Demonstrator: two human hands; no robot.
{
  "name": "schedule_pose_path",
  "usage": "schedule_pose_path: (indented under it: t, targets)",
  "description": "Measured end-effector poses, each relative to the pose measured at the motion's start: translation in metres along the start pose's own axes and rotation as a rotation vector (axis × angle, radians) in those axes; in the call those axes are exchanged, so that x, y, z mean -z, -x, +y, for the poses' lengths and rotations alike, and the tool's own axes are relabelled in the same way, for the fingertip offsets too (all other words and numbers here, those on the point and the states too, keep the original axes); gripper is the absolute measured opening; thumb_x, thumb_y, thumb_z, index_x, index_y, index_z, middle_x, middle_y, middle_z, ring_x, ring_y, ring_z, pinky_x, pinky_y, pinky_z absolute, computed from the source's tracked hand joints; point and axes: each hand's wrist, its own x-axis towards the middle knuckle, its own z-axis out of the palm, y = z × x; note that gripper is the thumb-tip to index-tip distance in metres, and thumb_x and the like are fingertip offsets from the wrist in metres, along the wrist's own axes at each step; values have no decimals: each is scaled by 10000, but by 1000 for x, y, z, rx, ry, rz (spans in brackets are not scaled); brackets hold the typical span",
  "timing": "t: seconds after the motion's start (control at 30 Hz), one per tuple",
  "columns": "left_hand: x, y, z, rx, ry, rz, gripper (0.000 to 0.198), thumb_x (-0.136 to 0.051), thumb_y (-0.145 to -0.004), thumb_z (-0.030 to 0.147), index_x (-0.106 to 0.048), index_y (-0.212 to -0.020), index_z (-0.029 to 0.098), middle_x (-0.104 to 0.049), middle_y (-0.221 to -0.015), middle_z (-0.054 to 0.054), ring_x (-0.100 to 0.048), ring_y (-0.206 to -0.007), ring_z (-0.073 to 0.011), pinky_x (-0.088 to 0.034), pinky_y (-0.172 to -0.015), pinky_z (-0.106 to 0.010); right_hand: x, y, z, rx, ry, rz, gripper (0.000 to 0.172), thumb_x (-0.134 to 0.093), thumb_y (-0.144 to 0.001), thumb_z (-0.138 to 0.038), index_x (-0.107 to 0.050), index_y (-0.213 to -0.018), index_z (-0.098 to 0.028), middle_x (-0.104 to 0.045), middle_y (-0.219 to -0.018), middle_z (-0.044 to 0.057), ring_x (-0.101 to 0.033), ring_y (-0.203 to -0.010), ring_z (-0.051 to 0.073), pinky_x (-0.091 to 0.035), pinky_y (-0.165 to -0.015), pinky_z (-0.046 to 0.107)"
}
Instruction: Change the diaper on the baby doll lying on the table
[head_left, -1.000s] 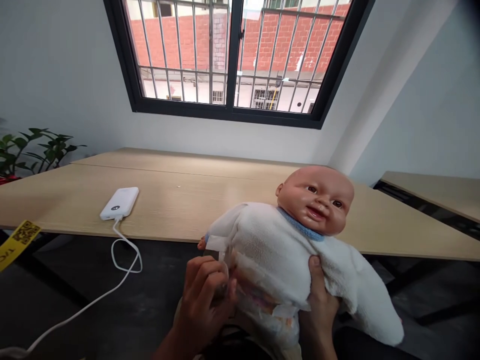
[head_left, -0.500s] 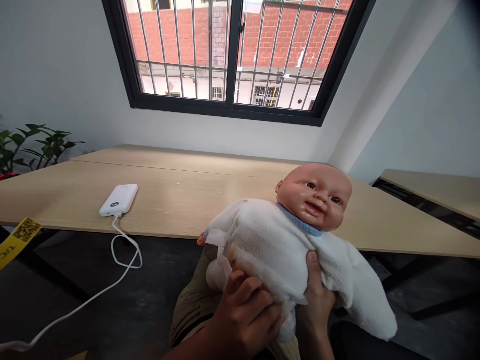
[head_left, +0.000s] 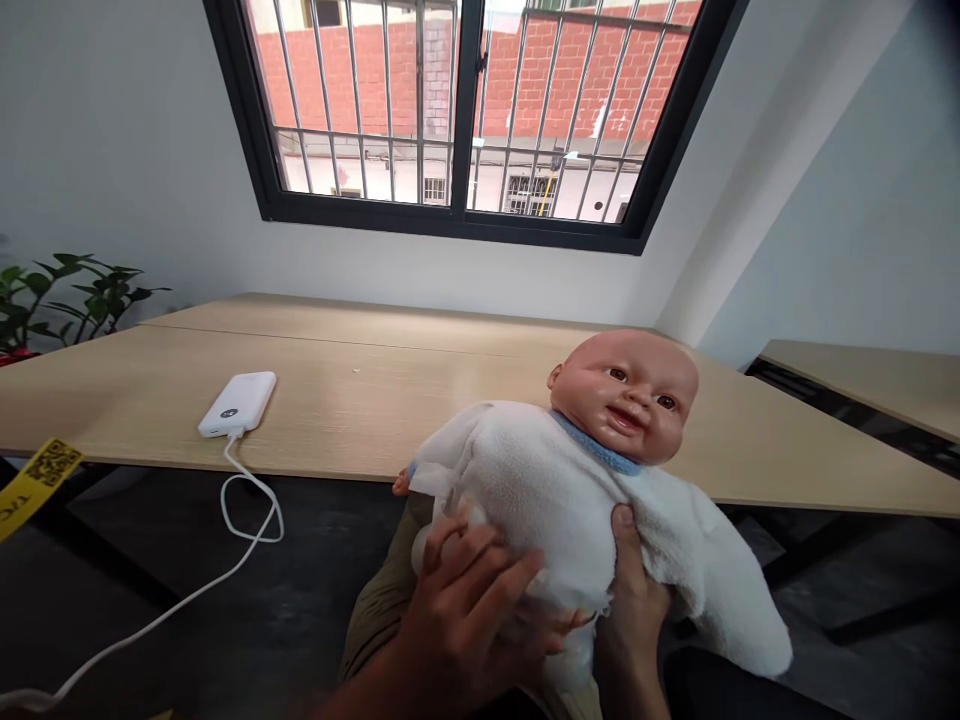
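A baby doll [head_left: 626,395] in a white fleece suit [head_left: 540,480] with a blue collar is held upright above my lap, in front of the table edge. My right hand [head_left: 634,610] grips the doll's body from below, thumb up on the fleece. My left hand [head_left: 472,625] lies with fingers spread over the doll's lower front, covering the nappy area. One small doll hand [head_left: 403,487] pokes out from the left sleeve.
A long wooden table [head_left: 360,400] runs across in front of me. On it lies a white power bank [head_left: 238,403] whose white cable [head_left: 247,515] hangs off the edge. A potted plant [head_left: 67,295] stands far left, a second table [head_left: 862,385] right, a barred window [head_left: 469,110] behind.
My left hand moved from pinching at the doll's left side to lying spread across its lower front. The doll and my right hand stayed nearly still.
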Motion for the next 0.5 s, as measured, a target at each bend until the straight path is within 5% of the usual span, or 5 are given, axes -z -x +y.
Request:
schedule_pose_path:
  t: [0.1, 0.2, 0.33, 0.5]
  targets:
    - [2, 12, -7, -73, 61, -87, 245, -488, -980, 341, -642, -922, 159, -620, -632, -3, -576, -620, -141, -465, -785, -318, -3, 2, -4, -19, -6, 19, 760, -743, -719, -546, -581, -1335, -131, -584, -1379, 83, -482, -1327, 291, -315, -1171, 433]
    - [2, 28, -14, -190, 39, -249, 239, -490, -958, 181, -575, -735, 188, -528, -536, 39, -461, -486, -106, -365, -586, -273, -6, 3, -10, -74, -10, 38, 779, -748, -682, -570, -612, -1289, -101, -582, -1378, 105, -480, -1325, 315, -309, -1172, 462]
    - [6, 45, -22, -249, 13, -389, 296, -512, -958, 153, -542, -667, 202, -506, -526, 57, -441, -480, -110, -337, -605, -291, -5, -3, -6, -48, -2, -9, 797, -746, -695, -559, -576, -1336, -117, -584, -1377, 97, -489, -1319, 303, -305, -1174, 464]
    - [19, 47, -22, -186, 22, -462, 124, -668, -898, 297, -657, -788, 240, -575, -591, 56, -528, -554, -114, -387, -661, -271, -1, -12, 4, -56, 9, -35, 724, -718, -750, -546, -588, -1331, -134, -562, -1404, 82, -492, -1323, 286, -355, -1151, 428]
